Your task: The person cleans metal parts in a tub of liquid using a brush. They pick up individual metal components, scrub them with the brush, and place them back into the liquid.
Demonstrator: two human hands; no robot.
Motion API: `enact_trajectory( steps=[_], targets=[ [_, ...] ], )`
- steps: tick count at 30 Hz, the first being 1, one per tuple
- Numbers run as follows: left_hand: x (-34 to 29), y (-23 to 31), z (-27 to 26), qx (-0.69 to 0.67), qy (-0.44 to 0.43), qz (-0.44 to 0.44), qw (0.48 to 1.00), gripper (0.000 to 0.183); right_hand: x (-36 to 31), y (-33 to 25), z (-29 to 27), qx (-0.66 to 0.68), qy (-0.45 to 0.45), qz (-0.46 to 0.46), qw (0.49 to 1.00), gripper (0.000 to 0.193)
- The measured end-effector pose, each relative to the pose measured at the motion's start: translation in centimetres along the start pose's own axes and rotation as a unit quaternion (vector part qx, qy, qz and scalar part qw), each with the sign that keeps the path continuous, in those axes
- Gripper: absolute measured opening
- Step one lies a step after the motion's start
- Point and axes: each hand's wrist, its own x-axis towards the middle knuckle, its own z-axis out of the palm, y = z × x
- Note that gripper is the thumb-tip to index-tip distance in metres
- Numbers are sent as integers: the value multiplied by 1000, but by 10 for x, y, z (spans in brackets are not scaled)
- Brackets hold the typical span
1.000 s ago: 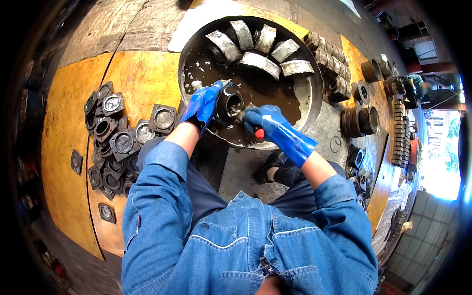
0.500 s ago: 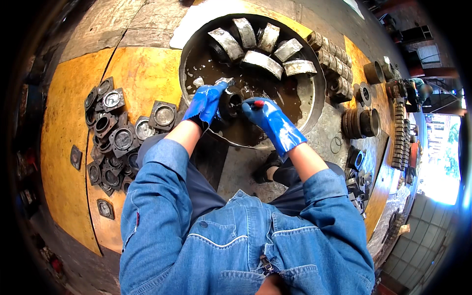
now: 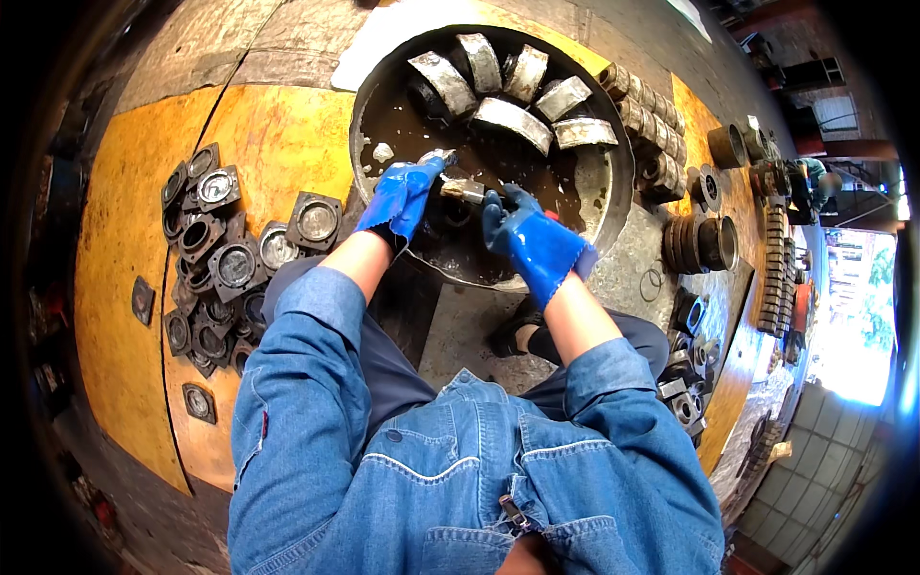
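My left hand [image 3: 401, 203], in a wet blue rubber glove, is closed on the rim of a dark round metal part [image 3: 447, 215] over the brown liquid in a large round pan. My right hand [image 3: 541, 245], gloved the same way, is closed around a paintbrush [image 3: 464, 190]. The brush has a shiny metal band and a bit of red handle showing behind the fingers. It lies across the top of the dark part, partly covering it. Several curved, wet metal pieces [image 3: 514, 125] rest along the far side of the pan [image 3: 610, 206].
To the left, a heap of square flanged metal parts [image 3: 233, 265] lies on yellow boards [image 3: 125, 287]. Stacked metal rings [image 3: 661, 134] stand right of the pan, with larger cylinders [image 3: 717, 241] beyond. Another person [image 3: 816, 182] is in the far right background.
My right hand has turned over and swung the brush up, so its metal band now shows above the dark part. My left hand has stayed nearly in place.
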Motion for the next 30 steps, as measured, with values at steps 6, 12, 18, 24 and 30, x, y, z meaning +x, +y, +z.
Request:
enact_trajectory(
  steps=[6,12,18,24,30],
  targets=[
    [11,-32,12,-65,38,-21,997,44,-13,20,2,-378,-29,-178,908,20],
    [1,11,1,-196,-29,-123,972,49,-31,5,-2,-763,-71,-552,327,27],
    [2,-5,4,77,31,64,994,28,-53,1,6,-572,-163,-497,632,31],
    [6,-28,4,172,73,125,975,44,-65,4,13,-494,-193,-410,742,38],
    [1,7,4,-73,51,-61,994,46,-6,-6,-29,-399,-78,-334,851,34]
  ],
)
